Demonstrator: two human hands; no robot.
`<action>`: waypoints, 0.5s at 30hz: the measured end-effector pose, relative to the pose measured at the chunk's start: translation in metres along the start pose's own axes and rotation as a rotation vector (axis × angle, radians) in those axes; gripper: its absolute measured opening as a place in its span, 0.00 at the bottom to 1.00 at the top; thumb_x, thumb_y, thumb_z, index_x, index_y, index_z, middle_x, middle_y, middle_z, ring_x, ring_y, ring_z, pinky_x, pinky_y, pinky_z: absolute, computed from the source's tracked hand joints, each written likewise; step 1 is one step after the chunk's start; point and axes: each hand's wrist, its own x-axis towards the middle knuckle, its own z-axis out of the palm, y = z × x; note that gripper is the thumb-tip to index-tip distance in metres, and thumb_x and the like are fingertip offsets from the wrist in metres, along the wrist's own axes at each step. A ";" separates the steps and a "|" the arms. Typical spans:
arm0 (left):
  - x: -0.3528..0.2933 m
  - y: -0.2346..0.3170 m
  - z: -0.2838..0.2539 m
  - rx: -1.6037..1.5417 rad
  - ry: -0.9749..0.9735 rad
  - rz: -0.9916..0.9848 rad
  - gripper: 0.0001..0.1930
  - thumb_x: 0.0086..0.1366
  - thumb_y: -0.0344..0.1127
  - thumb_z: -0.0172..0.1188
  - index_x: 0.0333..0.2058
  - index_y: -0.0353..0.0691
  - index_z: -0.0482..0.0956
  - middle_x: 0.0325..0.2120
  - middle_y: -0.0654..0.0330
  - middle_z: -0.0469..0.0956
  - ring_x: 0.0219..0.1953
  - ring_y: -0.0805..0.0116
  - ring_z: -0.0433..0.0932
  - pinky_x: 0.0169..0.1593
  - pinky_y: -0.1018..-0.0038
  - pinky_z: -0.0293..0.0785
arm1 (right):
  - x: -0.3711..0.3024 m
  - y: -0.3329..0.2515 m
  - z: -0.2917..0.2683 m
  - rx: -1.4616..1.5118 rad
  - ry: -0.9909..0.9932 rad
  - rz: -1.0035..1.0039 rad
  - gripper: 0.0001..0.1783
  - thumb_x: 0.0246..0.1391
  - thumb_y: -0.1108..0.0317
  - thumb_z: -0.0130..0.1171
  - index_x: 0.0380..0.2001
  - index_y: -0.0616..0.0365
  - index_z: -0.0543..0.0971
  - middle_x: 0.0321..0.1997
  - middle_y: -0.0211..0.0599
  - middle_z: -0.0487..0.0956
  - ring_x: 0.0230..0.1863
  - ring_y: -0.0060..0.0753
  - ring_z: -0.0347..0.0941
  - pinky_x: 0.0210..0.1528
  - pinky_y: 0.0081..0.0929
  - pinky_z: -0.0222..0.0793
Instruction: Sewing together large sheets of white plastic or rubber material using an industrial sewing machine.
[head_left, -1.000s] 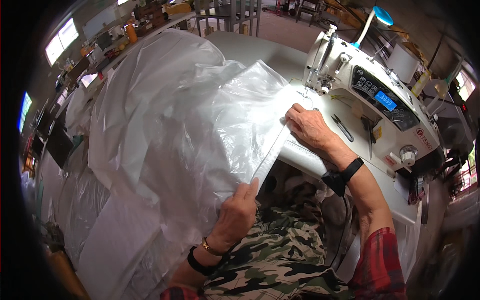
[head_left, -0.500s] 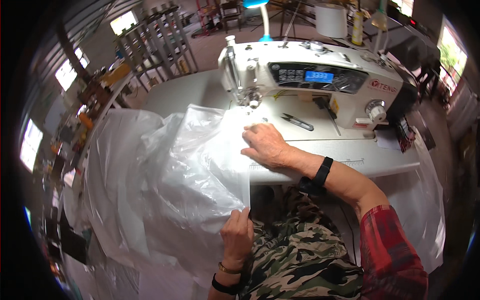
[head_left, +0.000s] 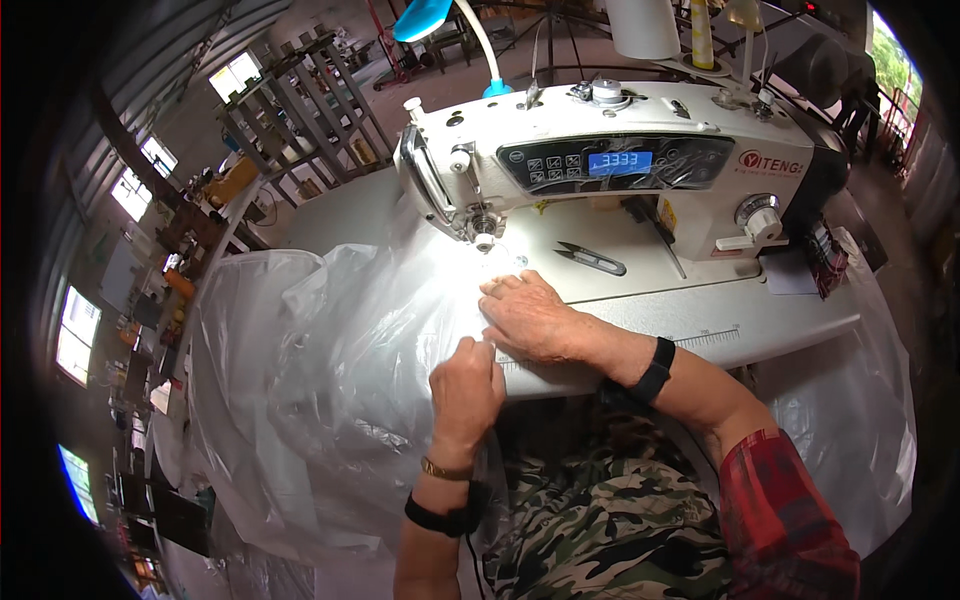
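A translucent plastic sheet (head_left: 330, 350) spreads over the left of the table, its right edge running under the needle area of a white sewing machine (head_left: 600, 160). My left hand (head_left: 466, 388) is closed on that edge at the table's front rim. Just ahead and to the right, my right hand (head_left: 530, 315) presses on the sheet's edge near the presser foot, fingers bent and close together; its fingertips are partly lost in glare. The needle area (head_left: 485, 243) is brightly lit, and the stitching spot itself is washed out.
Thread snips (head_left: 592, 259) lie on the machine bed, right of the needle. A blue lamp (head_left: 424, 18) leans over the machine, with a white thread cone (head_left: 643, 28) behind. More plastic sheeting (head_left: 850, 420) hangs at the right. A metal rack (head_left: 305, 120) stands further back.
My left hand has moved forward and up, bringing the sheet's edge close to the right hand. The sheet's raised fold near the needle has flattened. The head view has shifted slightly.
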 end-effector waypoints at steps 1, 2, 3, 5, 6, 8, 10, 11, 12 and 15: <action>0.009 -0.004 0.003 -0.002 0.000 -0.003 0.04 0.57 0.28 0.57 0.25 0.34 0.74 0.26 0.47 0.73 0.27 0.44 0.77 0.33 0.54 0.73 | 0.001 0.001 0.000 -0.015 0.013 0.004 0.22 0.56 0.60 0.56 0.47 0.66 0.77 0.59 0.51 0.74 0.62 0.46 0.66 0.60 0.43 0.58; 0.018 -0.007 0.007 0.008 -0.016 -0.013 0.04 0.57 0.28 0.57 0.25 0.34 0.74 0.26 0.47 0.73 0.27 0.44 0.77 0.33 0.54 0.73 | 0.002 0.002 0.001 -0.021 0.034 0.002 0.18 0.55 0.64 0.55 0.44 0.65 0.78 0.56 0.49 0.76 0.60 0.44 0.68 0.58 0.44 0.59; 0.028 -0.010 0.012 0.027 0.029 -0.007 0.05 0.56 0.28 0.58 0.24 0.34 0.76 0.25 0.47 0.74 0.27 0.43 0.76 0.33 0.54 0.72 | 0.003 0.002 0.002 -0.015 0.023 0.005 0.18 0.55 0.64 0.55 0.44 0.65 0.78 0.56 0.49 0.76 0.60 0.44 0.68 0.58 0.44 0.59; 0.047 -0.015 0.019 0.045 0.070 0.004 0.05 0.55 0.29 0.59 0.23 0.34 0.78 0.23 0.47 0.74 0.28 0.43 0.76 0.33 0.54 0.72 | 0.005 0.005 0.003 -0.013 0.051 0.010 0.15 0.52 0.70 0.53 0.42 0.63 0.79 0.51 0.45 0.78 0.56 0.41 0.71 0.55 0.41 0.60; 0.056 -0.017 0.021 0.059 0.044 -0.013 0.06 0.55 0.30 0.59 0.25 0.33 0.79 0.25 0.46 0.76 0.29 0.43 0.77 0.34 0.54 0.73 | 0.006 0.006 0.003 -0.005 0.074 -0.001 0.15 0.52 0.70 0.53 0.42 0.63 0.79 0.51 0.45 0.78 0.56 0.41 0.71 0.55 0.41 0.60; 0.064 -0.021 0.019 0.080 0.016 -0.042 0.06 0.55 0.31 0.60 0.26 0.33 0.80 0.27 0.45 0.77 0.30 0.43 0.78 0.35 0.55 0.74 | 0.006 0.007 0.002 0.035 0.092 0.097 0.15 0.52 0.71 0.53 0.43 0.63 0.79 0.50 0.45 0.78 0.56 0.40 0.70 0.56 0.40 0.60; 0.063 -0.021 0.012 -0.070 -0.015 -0.132 0.08 0.57 0.32 0.60 0.30 0.33 0.84 0.29 0.43 0.79 0.30 0.45 0.80 0.37 0.58 0.76 | 0.006 0.007 0.001 0.034 0.027 0.113 0.15 0.52 0.72 0.52 0.43 0.63 0.79 0.50 0.45 0.78 0.57 0.40 0.70 0.56 0.39 0.60; 0.058 -0.026 0.003 -0.233 -0.160 -0.191 0.13 0.59 0.34 0.60 0.41 0.35 0.84 0.35 0.43 0.81 0.36 0.50 0.81 0.40 0.60 0.76 | 0.006 0.007 0.000 0.015 0.073 0.081 0.15 0.52 0.72 0.52 0.43 0.63 0.79 0.49 0.44 0.78 0.56 0.40 0.70 0.55 0.39 0.60; 0.046 -0.028 -0.004 -0.238 -0.154 -0.182 0.13 0.59 0.34 0.60 0.41 0.35 0.84 0.35 0.43 0.81 0.36 0.50 0.81 0.40 0.60 0.76 | 0.005 0.007 0.000 -0.001 0.083 0.071 0.15 0.52 0.72 0.52 0.43 0.63 0.79 0.48 0.44 0.78 0.56 0.40 0.70 0.55 0.39 0.61; 0.005 -0.039 -0.021 -0.108 0.057 -0.188 0.20 0.65 0.37 0.58 0.54 0.37 0.77 0.48 0.45 0.78 0.48 0.51 0.78 0.49 0.61 0.74 | 0.006 0.009 -0.003 -0.005 0.035 0.076 0.15 0.52 0.72 0.51 0.43 0.63 0.79 0.49 0.45 0.78 0.56 0.40 0.70 0.56 0.40 0.61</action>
